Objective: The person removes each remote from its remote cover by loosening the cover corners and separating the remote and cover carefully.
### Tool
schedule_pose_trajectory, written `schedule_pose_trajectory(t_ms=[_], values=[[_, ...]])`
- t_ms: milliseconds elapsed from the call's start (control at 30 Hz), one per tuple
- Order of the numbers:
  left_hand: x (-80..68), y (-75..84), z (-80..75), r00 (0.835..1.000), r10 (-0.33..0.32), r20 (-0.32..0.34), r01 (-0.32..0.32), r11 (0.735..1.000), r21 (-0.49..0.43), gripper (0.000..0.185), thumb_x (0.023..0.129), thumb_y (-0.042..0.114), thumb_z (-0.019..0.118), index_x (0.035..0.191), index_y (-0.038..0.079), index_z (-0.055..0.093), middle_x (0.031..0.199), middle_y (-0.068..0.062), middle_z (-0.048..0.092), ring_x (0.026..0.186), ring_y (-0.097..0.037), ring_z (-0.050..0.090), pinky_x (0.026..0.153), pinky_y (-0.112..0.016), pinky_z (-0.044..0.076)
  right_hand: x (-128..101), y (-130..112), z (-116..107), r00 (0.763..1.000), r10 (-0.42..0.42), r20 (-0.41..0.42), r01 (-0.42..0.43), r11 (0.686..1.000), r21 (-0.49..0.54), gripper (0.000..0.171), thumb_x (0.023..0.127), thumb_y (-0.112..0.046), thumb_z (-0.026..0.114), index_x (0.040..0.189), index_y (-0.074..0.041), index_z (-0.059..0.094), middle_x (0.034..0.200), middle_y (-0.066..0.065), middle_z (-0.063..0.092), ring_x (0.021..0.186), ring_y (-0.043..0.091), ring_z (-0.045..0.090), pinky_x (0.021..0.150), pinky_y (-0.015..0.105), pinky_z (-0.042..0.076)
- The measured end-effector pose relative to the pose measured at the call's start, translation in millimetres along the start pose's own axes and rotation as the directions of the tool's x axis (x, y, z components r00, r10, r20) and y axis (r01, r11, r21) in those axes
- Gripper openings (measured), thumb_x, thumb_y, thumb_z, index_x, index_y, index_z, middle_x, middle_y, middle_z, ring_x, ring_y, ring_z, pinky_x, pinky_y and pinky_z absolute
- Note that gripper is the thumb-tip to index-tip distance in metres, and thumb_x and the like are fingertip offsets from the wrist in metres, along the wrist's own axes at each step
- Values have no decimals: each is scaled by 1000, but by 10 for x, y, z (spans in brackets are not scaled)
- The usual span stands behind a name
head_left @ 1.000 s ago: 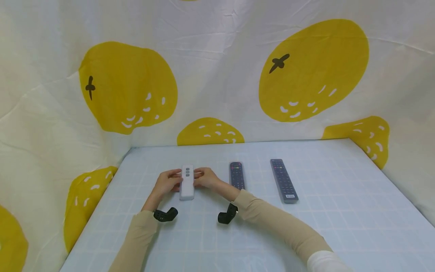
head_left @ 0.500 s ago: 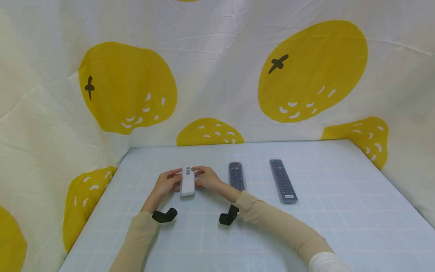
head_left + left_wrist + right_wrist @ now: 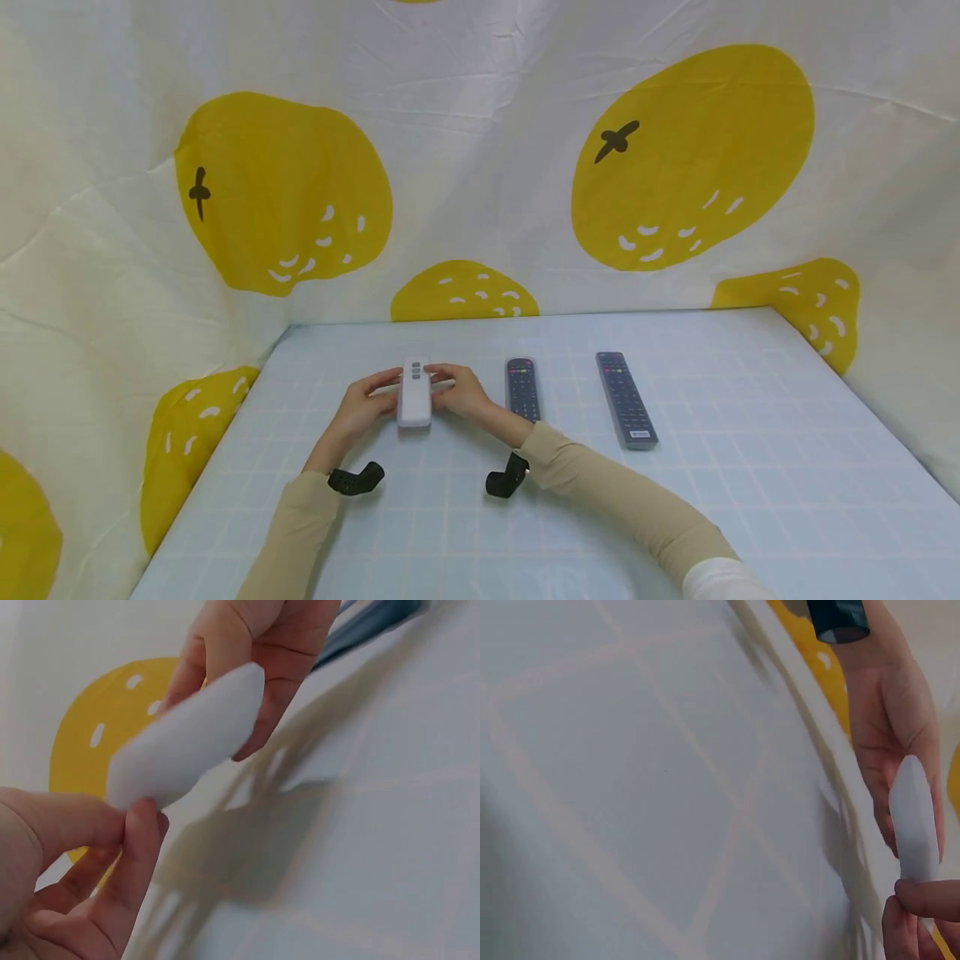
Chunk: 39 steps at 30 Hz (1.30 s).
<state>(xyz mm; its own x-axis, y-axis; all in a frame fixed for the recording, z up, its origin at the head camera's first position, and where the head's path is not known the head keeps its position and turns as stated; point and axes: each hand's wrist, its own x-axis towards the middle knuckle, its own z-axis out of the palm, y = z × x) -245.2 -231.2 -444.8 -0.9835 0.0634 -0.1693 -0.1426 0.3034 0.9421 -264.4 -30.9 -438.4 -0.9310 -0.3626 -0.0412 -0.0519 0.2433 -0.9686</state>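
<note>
We see the white remote (image 3: 414,393) held just above the desk (image 3: 675,500), left hand (image 3: 362,410) and right hand (image 3: 462,393) pinching its long sides. Its long axis runs straight away from us, its button end pointing toward the far cloth wall (image 3: 480,167).

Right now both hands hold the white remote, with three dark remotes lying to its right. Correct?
Not quite. The head view shows two dark remotes, not three: a shorter one and a longer one. The rest stands: the left hand and right hand hold the white remote.
</note>
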Motion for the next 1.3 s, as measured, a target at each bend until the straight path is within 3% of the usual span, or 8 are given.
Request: schedule_pose_trajectory(t_ms=[200,433,800,1100,1167,1300], values=[[-24,-15,-16,999,26,34,-25,999,-25,53,93,4,59,143,6,44,147,-20,43,103,-8,62,82,-21,54,-3,-15,-36,999,2,32,1,996,-87,48,84,2,69,129,-6,59,120,19,63,92,26,66,75,29,56],[-47,-15,-16,999,39,13,-38,999,-20,52,91,-1,60,141,5,47,145,-20,45,99,-6,62,77,-20,53,-29,-34,-42,995,-79,64,91,974,-207,47,84,-2,71,128,-7,60,118,16,66,97,27,65,82,31,56],[-62,-30,-28,986,157,-53,-155,987,45,44,92,-1,58,136,1,52,138,-23,52,99,-10,65,74,-18,53,-21,-43,-53,977,-196,77,209,951,-228,36,86,-7,70,122,-8,66,125,11,65,106,30,63,86,31,54],[-68,-15,-5,972,226,-68,-224,974,29,40,93,-2,57,133,-3,53,136,-24,53,88,2,63,77,-21,56,0,-54,-67,961,-273,50,275,917,-289,31,85,-9,71,116,-10,70,119,8,68,104,28,63,80,25,51],[-71,-10,3,967,244,-75,-243,970,32,38,93,-1,57,131,-2,54,133,-24,54,87,0,64,77,-22,56,-1,-60,-65,959,-282,25,276,914,-298,30,84,-11,73,114,-13,72,116,6,69,102,27,61,79,25,50],[-82,21,26,959,265,-99,-259,964,67,36,94,2,57,130,0,56,126,-24,58,93,-19,68,76,-25,57,-13,-75,-54,953,-304,-9,291,919,-266,28,84,-14,74,111,-13,73,112,7,70,102,25,61,85,34,53]])
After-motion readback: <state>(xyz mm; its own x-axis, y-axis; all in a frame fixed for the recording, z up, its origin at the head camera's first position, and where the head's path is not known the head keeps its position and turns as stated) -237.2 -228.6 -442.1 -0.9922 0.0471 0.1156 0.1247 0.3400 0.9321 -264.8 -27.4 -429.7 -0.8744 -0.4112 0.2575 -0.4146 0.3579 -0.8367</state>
